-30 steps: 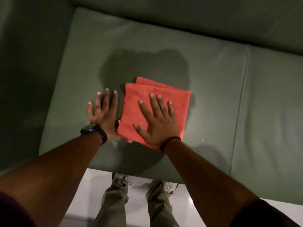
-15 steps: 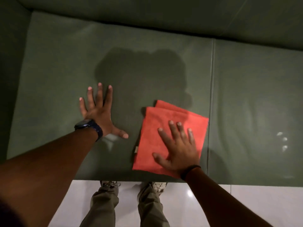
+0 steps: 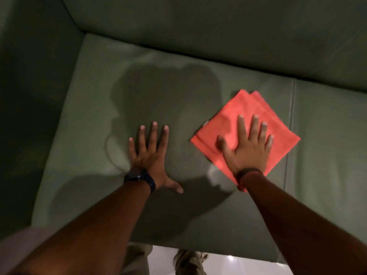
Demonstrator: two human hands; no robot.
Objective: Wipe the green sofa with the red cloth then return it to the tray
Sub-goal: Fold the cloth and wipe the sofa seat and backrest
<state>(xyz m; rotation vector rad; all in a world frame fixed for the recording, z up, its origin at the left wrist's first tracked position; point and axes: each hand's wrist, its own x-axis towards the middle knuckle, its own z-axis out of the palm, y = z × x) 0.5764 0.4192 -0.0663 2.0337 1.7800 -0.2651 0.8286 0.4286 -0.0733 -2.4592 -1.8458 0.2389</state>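
My right hand presses flat, fingers spread, on the folded red cloth near the sofa cushion's right seam; my left hand lies splayed beside it.

Green sofa seat cushion across most of the frame, smooth and matte, with a stitched seam running top to bottom at right. Red cloth folded, turned like a diamond, flat at centre right just beside that seam, pressed under right hand. Left hand spread flat at centre, apart from the cloth.
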